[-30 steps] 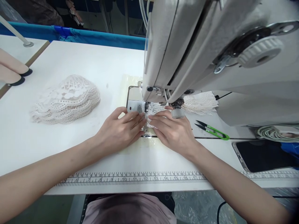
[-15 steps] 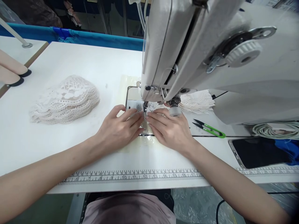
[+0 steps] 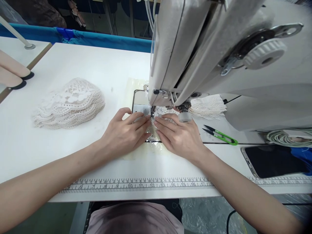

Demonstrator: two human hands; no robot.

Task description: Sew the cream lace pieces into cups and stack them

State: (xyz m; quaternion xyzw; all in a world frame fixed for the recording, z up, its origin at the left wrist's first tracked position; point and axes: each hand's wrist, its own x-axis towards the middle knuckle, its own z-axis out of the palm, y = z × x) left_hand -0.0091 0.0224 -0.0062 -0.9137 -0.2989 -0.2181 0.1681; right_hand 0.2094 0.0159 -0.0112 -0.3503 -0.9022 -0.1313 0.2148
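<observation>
A small piece of white lace [image 3: 158, 112] lies under the presser foot [image 3: 152, 110] of a sewing machine, over the metal needle plate [image 3: 138, 109]. My left hand [image 3: 125, 131] is at the left of the foot, its index finger and thumb closed at the near edge of the lace. On the right, my right hand [image 3: 181, 135] has its fingers bent together over the lace, close to the left fingertips. Fingers and machine head hide much of the lace and the exact grip.
A stack of lace pieces [image 3: 70, 104] lies on the left. More lace [image 3: 209, 105] sits behind the machine head [image 3: 175, 48]. Green thread snips [image 3: 223, 136], a phone [image 3: 273, 161] and a coiled cord [image 3: 290, 136] are on the right. A printed ruler [image 3: 136, 185] runs along the front edge.
The view has shifted slightly, so the machine and the things on the right appear a little farther right. Both hands keep nearly the same place at the lace.
</observation>
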